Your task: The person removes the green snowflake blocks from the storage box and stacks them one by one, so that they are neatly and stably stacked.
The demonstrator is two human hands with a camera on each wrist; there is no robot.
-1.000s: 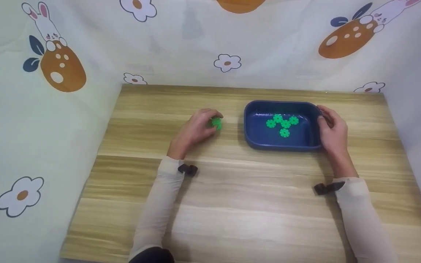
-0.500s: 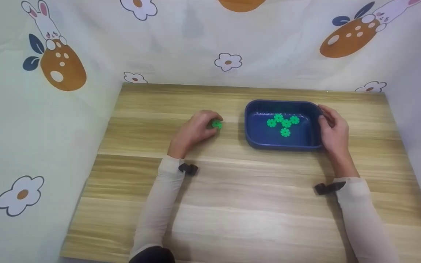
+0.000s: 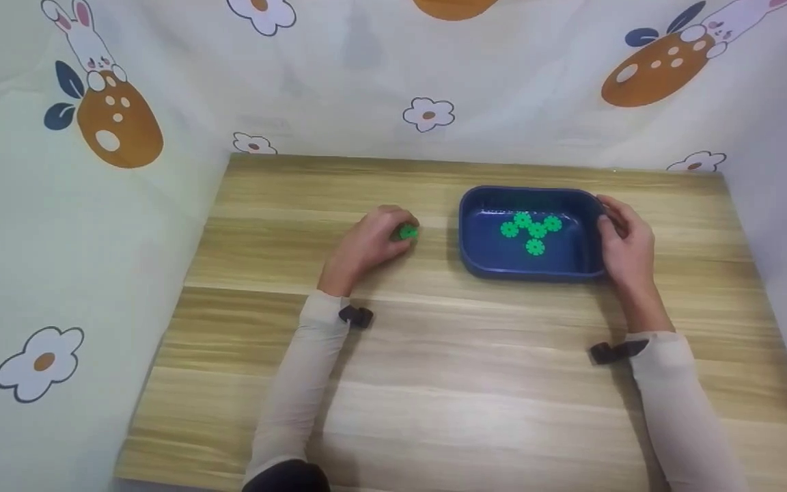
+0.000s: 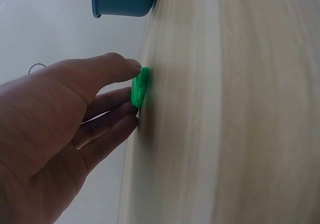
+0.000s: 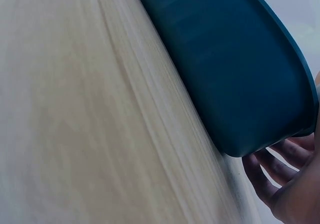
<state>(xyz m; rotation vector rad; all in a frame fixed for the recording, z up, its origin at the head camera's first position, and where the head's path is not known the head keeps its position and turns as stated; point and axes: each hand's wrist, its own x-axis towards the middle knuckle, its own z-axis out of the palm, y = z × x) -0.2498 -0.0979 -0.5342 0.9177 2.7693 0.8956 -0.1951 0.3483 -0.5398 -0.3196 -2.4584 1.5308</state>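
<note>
Pinched low between thumb and fingertips, a green piece (image 3: pixel 408 232) sits in the left hand (image 3: pixel 371 239), a narrow grip, out to the left of the blue container (image 3: pixel 530 277) and clear of its wall. It's right down by the wooden table (image 3: pixel 407 383); whether it touches the wood, you can't tell. Over at the container's right end, the right hand (image 3: pixel 629 249) has hold of the wall, thumb up at the rim, fingers around the outside. And look inside the container: five green notched discs (image 3: pixel 536 230) on its floor, bunched around the middle, one of them nearest the near wall. Behind the container hangs a patterned cloth (image 3: pixel 339 89), flowers and rabbits on it.
</note>
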